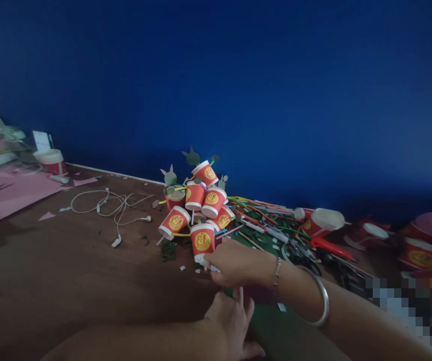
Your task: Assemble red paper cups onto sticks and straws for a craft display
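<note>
A stacked cluster of red paper cups with white rims and gold emblems stands mid-table, with straws and grey-green rabbit-head cutouts [192, 156] fixed among them. My right hand [234, 263], with a bracelet and a bangle at its wrist, reaches across to the foot of the front paper cup [202, 241]. Its fingers are closed around a small whitish piece [209, 265] there, too blurred to name. Below the right wrist, my left hand [233, 321] is near the table, thumb and fingers apart, and nothing shows in it.
White wired earphones [116, 241] lie coiled left of the cups. Pink paper [20, 193] with scissors lies far left. On the right are pens, straws, scissors [306, 258], a red-handled tool [331, 247] and more cups [323, 221]. A blue wall [238, 90] rises behind.
</note>
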{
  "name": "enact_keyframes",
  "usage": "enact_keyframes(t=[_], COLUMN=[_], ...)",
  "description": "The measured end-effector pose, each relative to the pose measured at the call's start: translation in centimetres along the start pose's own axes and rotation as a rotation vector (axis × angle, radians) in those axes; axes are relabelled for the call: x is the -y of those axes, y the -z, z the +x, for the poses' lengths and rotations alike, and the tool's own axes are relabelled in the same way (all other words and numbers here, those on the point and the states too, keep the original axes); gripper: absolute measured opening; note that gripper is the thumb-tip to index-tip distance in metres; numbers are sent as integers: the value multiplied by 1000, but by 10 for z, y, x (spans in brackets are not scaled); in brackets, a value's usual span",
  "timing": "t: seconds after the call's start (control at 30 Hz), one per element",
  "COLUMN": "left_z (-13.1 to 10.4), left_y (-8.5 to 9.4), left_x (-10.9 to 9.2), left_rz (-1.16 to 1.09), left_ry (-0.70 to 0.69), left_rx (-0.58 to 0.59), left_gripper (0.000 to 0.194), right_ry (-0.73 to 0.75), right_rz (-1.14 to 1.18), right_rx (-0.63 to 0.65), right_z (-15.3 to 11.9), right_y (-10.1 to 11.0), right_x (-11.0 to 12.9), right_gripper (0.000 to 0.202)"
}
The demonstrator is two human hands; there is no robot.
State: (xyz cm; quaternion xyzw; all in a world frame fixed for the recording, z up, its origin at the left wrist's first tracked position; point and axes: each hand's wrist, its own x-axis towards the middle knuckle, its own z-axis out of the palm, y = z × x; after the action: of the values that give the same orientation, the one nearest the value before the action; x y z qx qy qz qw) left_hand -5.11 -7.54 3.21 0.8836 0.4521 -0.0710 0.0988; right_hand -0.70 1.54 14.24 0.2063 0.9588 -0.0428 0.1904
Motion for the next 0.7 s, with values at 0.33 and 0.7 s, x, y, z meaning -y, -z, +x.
enact_keyframes(t=[0.33, 0.7], left_z=[0, 0], left_y=[0, 5], left_x=[-1, -1], left_rz=[1, 12], left_ry=[17, 0], left_rx=[-42, -48], left_gripper=[85, 81], right_ry=[-32, -13], right_rz=[-23, 11], right_rx=[58, -7], right_z=[-1, -1], right_y=[-5, -13], right_x=[4, 7], right_gripper=[16, 13])
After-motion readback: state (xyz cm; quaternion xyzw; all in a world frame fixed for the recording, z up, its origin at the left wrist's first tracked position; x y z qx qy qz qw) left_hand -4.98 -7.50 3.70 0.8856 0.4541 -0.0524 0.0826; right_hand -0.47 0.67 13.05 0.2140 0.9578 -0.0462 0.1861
